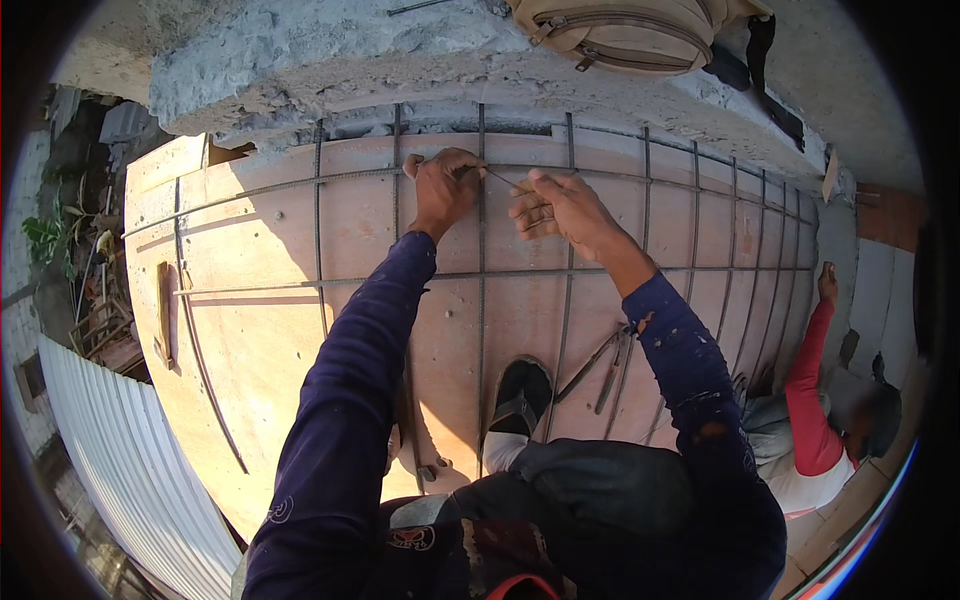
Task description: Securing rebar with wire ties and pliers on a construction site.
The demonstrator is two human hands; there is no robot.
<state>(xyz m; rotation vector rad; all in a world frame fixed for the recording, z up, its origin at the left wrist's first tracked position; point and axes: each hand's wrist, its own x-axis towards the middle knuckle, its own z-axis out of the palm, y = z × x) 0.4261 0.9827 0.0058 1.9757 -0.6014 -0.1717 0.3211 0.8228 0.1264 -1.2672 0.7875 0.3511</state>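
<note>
A thin dark tie wire (502,181) runs between my hands at a crossing of the steel rebar grid (482,225). My left hand (445,190) is closed with its fingertips pinching the wire against the crossing, just left of the upright bar. On the other side, my right hand (568,215) holds the wire's far end between thumb and curled fingers, slightly above the panel. Long-handled pincers (608,365) lie across the bars below my right forearm, beside my shoe (522,392).
Pale plywood (250,350) lies beneath the bars. A rough concrete ledge (330,70) runs along the far side, with a tan bag (630,35) on it. A co-worker in red sleeves (815,390) crouches at right. Corrugated sheeting (130,450) and debris lie beyond the left edge.
</note>
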